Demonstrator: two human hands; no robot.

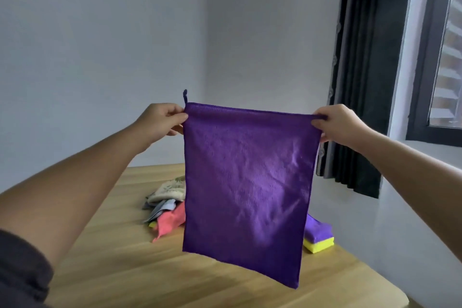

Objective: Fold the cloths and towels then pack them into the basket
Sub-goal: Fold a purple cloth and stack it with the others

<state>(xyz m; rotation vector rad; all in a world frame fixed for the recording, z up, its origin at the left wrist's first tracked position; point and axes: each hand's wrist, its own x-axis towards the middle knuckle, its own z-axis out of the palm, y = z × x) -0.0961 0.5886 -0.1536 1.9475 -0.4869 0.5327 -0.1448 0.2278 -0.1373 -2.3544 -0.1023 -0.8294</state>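
One purple cloth (247, 182) in the pinch of left hand (160, 122) and right hand (337, 125); two folded cloths (319, 239) behind.

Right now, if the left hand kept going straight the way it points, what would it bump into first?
The left hand pinches the purple cloth at its top corner. Going on, the way looks free until the pale wall behind, though depth is hard to judge.
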